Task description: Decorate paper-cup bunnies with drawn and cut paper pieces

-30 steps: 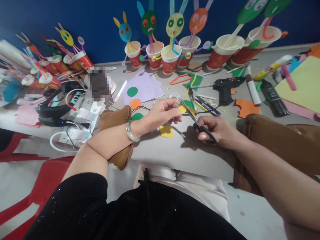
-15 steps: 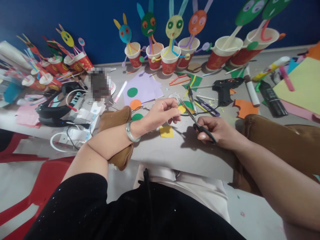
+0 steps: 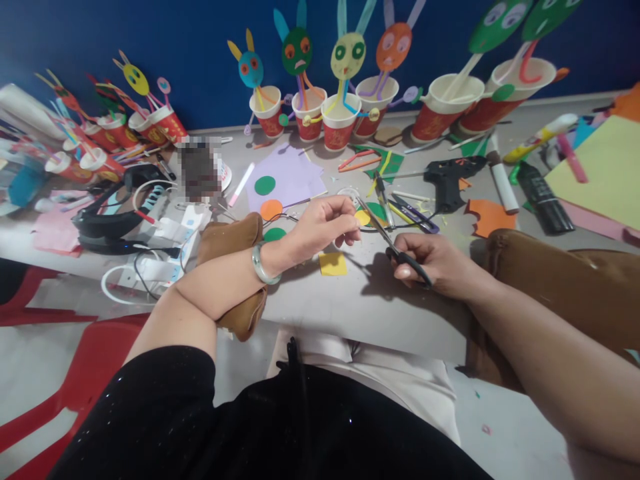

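Note:
My right hand (image 3: 427, 261) grips a pair of scissors (image 3: 383, 232) by its black handle, the blades pointing up and left toward my other hand. My left hand (image 3: 327, 227), with a bangle at the wrist, is closed with fingertips pinched together. Whatever sits in that pinch is hidden or too small to make out. Below the left fingers a small yellow paper square (image 3: 333, 264) lies on the table (image 3: 360, 310). Just behind the scissors' tips are a yellow paper circle (image 3: 363, 218) and a green paper piece (image 3: 377, 212).
Paper cups (image 3: 340, 120) holding paper-faced figures line the blue wall. A glue gun (image 3: 445, 181), a box cutter (image 3: 415, 215), purple paper (image 3: 300, 177) and orange scraps (image 3: 487, 217) lie behind my hands. Brown cushions (image 3: 555, 287) flank me; a power strip (image 3: 170, 253) sits left.
Almost nothing differs. Both hands and the scissors stay in nearly the same place, with only a slight shift of the whole view.

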{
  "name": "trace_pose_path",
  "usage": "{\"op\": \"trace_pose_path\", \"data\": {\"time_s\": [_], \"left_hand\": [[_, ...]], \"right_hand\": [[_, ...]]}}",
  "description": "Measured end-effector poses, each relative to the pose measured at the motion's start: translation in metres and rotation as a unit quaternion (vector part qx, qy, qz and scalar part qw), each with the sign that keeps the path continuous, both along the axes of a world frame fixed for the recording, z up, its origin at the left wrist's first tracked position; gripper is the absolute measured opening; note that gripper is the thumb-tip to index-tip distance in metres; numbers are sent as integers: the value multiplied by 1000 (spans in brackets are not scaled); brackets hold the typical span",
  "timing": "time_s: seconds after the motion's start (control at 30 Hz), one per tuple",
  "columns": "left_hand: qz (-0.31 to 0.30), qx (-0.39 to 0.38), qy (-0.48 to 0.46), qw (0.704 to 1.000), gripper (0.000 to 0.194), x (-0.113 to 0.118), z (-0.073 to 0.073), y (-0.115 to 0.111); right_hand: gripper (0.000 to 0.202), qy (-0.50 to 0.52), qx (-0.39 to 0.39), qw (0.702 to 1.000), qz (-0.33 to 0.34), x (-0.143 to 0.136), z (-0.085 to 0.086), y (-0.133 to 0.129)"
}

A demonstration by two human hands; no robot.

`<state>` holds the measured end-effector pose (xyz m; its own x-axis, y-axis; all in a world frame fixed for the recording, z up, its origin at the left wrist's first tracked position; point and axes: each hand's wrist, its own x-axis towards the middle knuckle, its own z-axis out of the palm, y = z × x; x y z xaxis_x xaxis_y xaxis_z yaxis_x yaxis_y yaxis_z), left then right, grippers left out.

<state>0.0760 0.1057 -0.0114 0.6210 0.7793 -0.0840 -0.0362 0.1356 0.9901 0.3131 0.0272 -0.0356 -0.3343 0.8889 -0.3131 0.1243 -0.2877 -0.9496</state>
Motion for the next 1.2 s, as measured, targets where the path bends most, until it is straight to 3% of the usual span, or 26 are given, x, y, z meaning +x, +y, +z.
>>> {"op": "trace_pose_path", "data": {"time_s": [0.6,0.8,1.0,1.2], "left_hand": [[-4,19,1,1000,28,-1,-2,1],[32,59,-7,998,27,0,-4,3],[3,27,-10,1000,31,0,-2,0],[17,0,-32,999,40,2,-6,1]], "right_hand": [[72,9,3,1000,8,1,0,0],[69,-3,10,1000,18,2,-3,1],[73,-4,22,1000,13,0,-1,1],[72,-1,18,1000,4,-1,0,1]]}}
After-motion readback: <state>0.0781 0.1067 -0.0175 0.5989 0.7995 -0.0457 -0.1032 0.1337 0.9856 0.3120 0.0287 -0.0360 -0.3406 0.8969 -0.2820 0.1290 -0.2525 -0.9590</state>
